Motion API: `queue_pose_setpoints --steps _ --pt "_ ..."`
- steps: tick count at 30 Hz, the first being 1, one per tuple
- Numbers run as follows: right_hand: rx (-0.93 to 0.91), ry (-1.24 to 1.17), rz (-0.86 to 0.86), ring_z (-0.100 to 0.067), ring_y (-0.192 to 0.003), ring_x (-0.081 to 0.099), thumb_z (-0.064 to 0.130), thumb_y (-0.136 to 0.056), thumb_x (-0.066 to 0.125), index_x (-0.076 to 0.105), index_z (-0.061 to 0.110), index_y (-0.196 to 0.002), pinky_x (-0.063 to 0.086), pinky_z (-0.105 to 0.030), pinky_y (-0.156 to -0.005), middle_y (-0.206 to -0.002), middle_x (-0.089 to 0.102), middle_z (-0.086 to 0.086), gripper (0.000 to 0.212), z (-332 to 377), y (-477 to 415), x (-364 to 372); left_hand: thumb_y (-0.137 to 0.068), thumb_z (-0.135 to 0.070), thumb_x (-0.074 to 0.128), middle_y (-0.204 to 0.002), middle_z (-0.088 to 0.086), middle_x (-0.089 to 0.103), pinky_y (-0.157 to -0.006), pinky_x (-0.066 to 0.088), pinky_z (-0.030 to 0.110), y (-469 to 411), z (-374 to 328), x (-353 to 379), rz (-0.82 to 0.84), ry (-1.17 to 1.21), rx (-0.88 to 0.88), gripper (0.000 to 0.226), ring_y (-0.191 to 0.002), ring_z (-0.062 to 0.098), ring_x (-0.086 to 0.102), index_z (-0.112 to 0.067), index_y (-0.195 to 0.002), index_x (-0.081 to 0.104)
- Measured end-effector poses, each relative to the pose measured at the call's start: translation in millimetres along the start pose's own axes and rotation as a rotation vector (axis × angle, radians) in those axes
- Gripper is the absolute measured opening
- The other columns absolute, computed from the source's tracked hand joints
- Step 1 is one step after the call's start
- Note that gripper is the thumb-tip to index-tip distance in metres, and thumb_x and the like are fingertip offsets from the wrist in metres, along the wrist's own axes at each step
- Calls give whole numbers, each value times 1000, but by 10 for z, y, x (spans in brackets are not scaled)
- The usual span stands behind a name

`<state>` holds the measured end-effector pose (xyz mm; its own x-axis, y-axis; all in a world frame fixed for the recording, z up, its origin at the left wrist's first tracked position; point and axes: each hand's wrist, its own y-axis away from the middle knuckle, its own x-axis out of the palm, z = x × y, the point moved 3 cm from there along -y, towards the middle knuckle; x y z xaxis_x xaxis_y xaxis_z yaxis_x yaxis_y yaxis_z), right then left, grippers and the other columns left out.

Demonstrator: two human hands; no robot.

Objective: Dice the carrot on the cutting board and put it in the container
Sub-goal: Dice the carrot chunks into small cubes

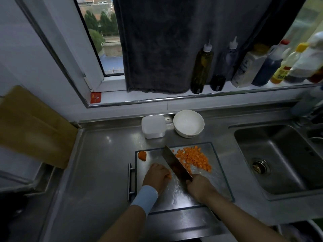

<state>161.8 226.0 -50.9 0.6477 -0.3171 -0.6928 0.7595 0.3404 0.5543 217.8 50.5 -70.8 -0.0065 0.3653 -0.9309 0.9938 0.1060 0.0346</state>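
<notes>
A steel cutting board lies on the counter. A pile of orange carrot dice covers its far right part. A carrot end piece sits at its far left corner. My left hand presses down on a small bit of carrot, mostly hidden under the fingers. My right hand grips the handle of a cleaver, whose blade stands just right of my left fingers. A white square container stands behind the board.
A white bowl sits next to the container. A sink lies to the right. Sauce and oil bottles line the windowsill under a dark towel. A wooden board leans at the left.
</notes>
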Motion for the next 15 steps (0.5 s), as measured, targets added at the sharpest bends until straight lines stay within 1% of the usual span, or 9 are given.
queue_pose_setpoints --steps 1,3,5,6,7,8,10,13,15 --pt "-6 5 1 -24 -97 65 37 -92 49 64 15 -115 53 -34 -86 -111 69 -9 35 2 10 -2 -92 -31 54 -108 -4 65 -95 28 23 0 -24 28 -8 -10 6 22 -104 17 51 -24 -103 72" --pt "-25 16 11 -25 -99 65 36 -93 48 63 16 -117 52 -33 -86 -113 68 -9 34 8 36 -5 -84 -34 61 -92 -7 68 -92 27 24 14 -75 70 16 -28 2 17 -91 17 57 -26 -87 75" --pt "-41 26 18 -25 -100 64 35 -94 47 61 18 -119 51 -33 -85 -114 68 -9 33 12 67 -6 -70 -28 76 -80 -8 67 -86 32 22 47 -63 142 16 15 31 3 -80 15 59 -26 -73 75" --pt "-48 35 14 -25 -101 64 35 -94 47 60 19 -120 51 -33 -85 -115 68 -8 33 15 80 -12 -64 -22 82 -80 -7 67 -85 36 20 58 -66 175 30 43 39 10 -79 15 60 -25 -71 75" --pt "-54 50 8 -25 -101 64 35 -94 47 60 20 -120 51 -34 -85 -114 68 -8 32 20 91 -20 -62 -16 85 -82 -6 67 -84 41 18 64 -53 215 25 81 46 17 -81 16 62 -23 -74 76" --pt "-60 62 3 -24 -100 64 36 -95 48 59 21 -118 51 -34 -84 -113 68 -7 30 31 107 -29 -63 -12 84 -87 -4 68 -82 44 18 74 -37 244 5 104 47 19 -84 16 63 -20 -79 76" --pt "-63 75 3 -21 -93 66 39 -94 48 59 24 -114 53 -34 -80 -106 69 -2 27 45 119 -29 -73 -7 76 -98 1 68 -84 46 21 95 -46 234 31 151 41 21 -94 20 62 -13 -93 75" --pt "-63 94 -9 -19 -87 66 41 -93 48 58 25 -113 54 -33 -78 -101 69 0 28 63 126 -37 -81 -7 68 -112 4 66 -90 45 24 29 -36 274 25 55 87 28 -107 23 59 -14 -108 71" --pt "-69 100 -19 -20 -90 65 40 -94 48 58 25 -115 53 -32 -78 -103 69 0 28 78 135 -43 -87 -10 61 -119 4 63 -93 43 23 27 -39 290 32 79 113 29 -112 23 57 -16 -115 67"
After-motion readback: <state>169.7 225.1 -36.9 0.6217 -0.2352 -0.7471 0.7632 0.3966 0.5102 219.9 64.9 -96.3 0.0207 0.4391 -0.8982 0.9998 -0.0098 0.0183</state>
